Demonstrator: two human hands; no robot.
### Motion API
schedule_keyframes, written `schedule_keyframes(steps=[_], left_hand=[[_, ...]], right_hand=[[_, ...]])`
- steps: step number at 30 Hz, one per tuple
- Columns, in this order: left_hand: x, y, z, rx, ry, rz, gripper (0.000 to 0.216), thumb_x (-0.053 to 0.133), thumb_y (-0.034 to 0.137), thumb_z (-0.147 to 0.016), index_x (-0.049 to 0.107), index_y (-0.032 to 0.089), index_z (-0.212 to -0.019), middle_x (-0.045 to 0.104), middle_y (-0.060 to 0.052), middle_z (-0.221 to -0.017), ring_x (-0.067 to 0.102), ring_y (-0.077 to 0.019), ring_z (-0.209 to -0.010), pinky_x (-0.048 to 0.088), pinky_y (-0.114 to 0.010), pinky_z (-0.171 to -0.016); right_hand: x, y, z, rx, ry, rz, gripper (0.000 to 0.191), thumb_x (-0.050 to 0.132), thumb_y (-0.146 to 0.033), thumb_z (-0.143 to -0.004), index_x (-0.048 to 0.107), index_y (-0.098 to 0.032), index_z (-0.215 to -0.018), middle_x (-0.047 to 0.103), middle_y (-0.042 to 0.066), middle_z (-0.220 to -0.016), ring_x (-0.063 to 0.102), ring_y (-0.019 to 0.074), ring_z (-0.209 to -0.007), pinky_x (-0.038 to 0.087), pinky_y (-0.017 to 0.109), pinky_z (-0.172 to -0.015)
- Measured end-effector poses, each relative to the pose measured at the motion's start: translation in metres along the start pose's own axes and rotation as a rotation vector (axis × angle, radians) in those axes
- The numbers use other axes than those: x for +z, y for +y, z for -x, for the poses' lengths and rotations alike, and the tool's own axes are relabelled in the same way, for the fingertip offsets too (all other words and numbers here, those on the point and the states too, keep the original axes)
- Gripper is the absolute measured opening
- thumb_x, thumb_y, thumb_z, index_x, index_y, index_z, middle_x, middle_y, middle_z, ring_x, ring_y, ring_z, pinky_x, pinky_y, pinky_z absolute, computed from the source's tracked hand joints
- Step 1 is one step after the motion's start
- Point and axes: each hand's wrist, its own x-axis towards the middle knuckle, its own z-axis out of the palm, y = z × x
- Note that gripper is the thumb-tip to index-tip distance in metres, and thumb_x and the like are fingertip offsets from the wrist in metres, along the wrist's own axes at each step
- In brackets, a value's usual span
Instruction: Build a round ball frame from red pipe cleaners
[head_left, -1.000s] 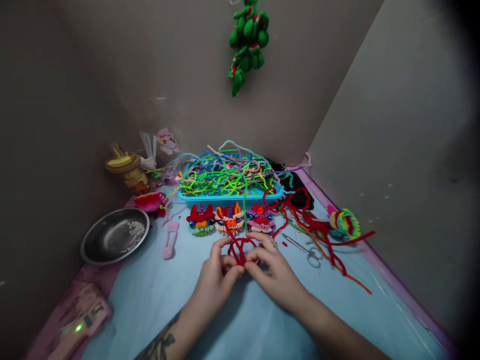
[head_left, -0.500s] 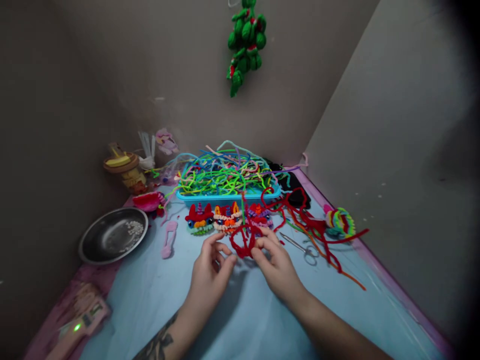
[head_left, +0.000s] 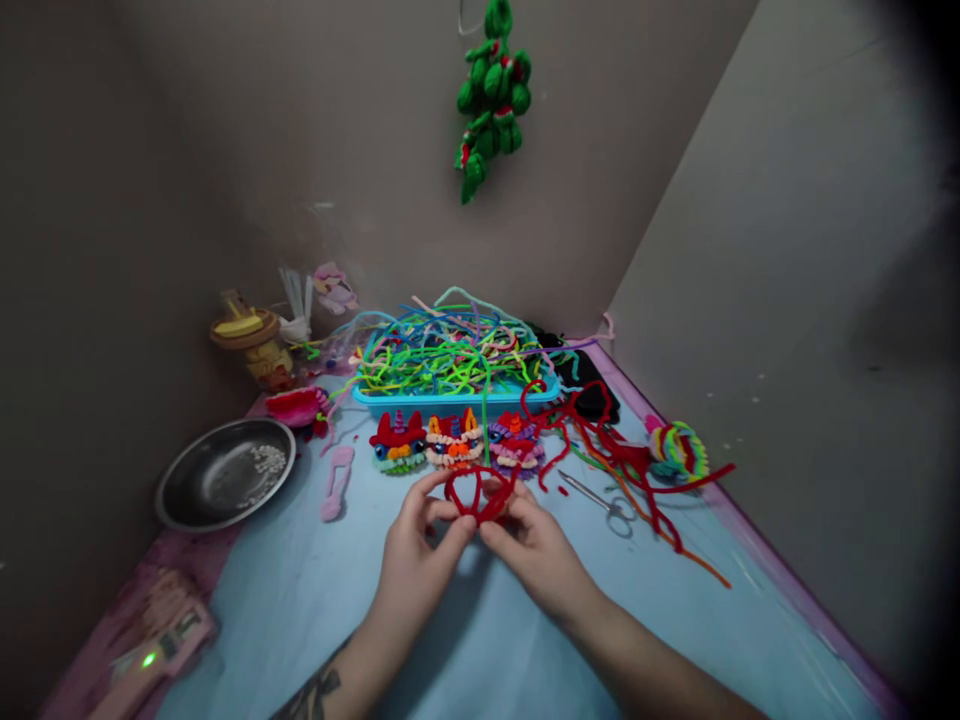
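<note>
A frame of bent red pipe cleaners (head_left: 480,492), ring-shaped with strands across it, is held above the blue mat by both hands. My left hand (head_left: 424,530) pinches its left lower edge between thumb and fingers. On the other side, my right hand (head_left: 536,540) grips the right lower edge, thumb in front. Some fingertips are hidden behind the red frame. Just beyond it sit three small fuzzy animal faces: a red and green one (head_left: 399,440), a cream and orange one (head_left: 454,438) and a purple one (head_left: 516,442).
Behind stands a blue tray (head_left: 457,400) heaped with colourful pipe cleaners. To the right lie scissors (head_left: 600,502), loose red stems (head_left: 630,455) and a striped coil (head_left: 681,448). At left are a metal bowl (head_left: 176,485) with small beads, a pink clip (head_left: 337,485) and a pink device (head_left: 169,640) with a green light.
The left hand has closed onto the red frame, which was in the right hand alone. The frame has shifted slightly left and tilted, and the hands are closer together.
</note>
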Motion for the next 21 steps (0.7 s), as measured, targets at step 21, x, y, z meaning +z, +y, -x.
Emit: schedule_keyframes(steps=[21], left_hand=[[-0.009, -0.011, -0.001, 0.217, 0.052, -0.305, 0.042, 0.055, 0.026, -0.082, 0.045, 0.019, -0.122, 0.062, -0.005, -0.093, 0.058, -0.0189, -0.087, 0.042, -0.033, -0.083]], right_hand=[[-0.009, 0.001, -0.002, 0.017, 0.098, 0.058, 0.011, 0.062, -0.03, -0.078, 0.068, -0.022, -0.079, 0.051, 0.008, -0.12, 0.047, 0.0246, -0.117, 0.04, 0.038, -0.097]])
